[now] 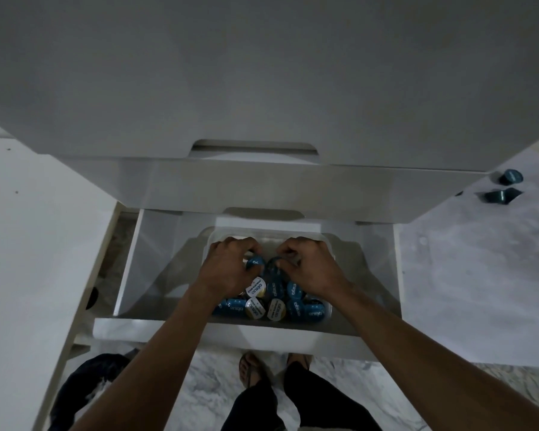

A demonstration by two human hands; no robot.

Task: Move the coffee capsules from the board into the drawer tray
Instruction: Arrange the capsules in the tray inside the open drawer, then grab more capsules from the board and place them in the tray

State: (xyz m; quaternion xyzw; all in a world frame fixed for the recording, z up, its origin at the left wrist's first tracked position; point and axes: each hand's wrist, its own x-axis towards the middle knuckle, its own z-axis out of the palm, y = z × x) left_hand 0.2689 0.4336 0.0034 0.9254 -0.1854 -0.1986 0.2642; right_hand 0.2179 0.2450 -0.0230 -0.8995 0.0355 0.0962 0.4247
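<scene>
Both hands are down in the open drawer (156, 262), side by side over the tray (329, 244). The left hand (227, 265) has its fingers curled around a blue capsule (255, 263), lid facing up toward the camera. The right hand (311, 265) is curled too, fingertips pinching another dark capsule (274, 264) right next to the first one. The 2 held capsules sit almost touching, between the 2 hands, above the far half of the tray.

Below the hands, the near half of the tray is packed with a pile (280, 303) of capsules, mostly blue, with 3 white-lidded ones (255, 287) mixed in among them. They lie jumbled, some on their sides, lids pointing every which way.

The tray sits in the middle of the drawer, with bare white drawer floor on either side. The drawer above (262, 188) is shut and overhangs the tray's back edge.

Off to the right, on the pale floor beside the cabinet, 2 more blue capsules (511, 177) lie well apart from the drawer. The board itself is not visible. At the bottom, the person's feet in sandals (252, 368) stand on the marbled floor just before the drawer front.
</scene>
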